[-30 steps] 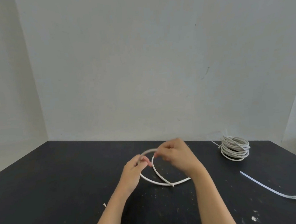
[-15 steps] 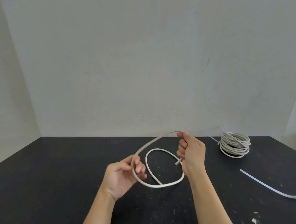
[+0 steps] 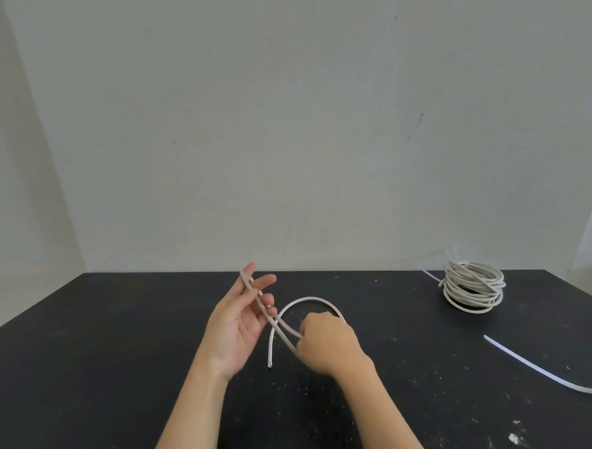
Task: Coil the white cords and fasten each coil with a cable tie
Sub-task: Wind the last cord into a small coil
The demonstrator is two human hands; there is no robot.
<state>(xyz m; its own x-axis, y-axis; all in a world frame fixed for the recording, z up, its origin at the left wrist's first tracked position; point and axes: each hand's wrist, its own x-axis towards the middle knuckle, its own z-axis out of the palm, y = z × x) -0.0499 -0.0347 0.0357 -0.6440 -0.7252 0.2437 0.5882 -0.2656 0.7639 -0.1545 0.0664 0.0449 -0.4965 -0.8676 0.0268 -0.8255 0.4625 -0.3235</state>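
Observation:
A short white cord [image 3: 307, 299] arches above the black table [image 3: 89, 355] in the middle of the head view. My right hand [image 3: 328, 346] grips it with curled fingers where two strands cross. One strand runs up and to the left across the straight fingers of my left hand [image 3: 239, 321], whose palm faces me. The cord's cut end [image 3: 269, 364] hangs just above the table between my hands. A finished coil of white cord [image 3: 472, 287] sits at the back right. A loose white cable tie [image 3: 542, 371] lies flat at the right.
A pale wall stands close behind the table's far edge. Small white specks dot the tabletop near the front right.
The big loop between my hands has collapsed. My right hand dropped toward the table, still gripping the cord, and my left hand let go its grip and spread its fingers.

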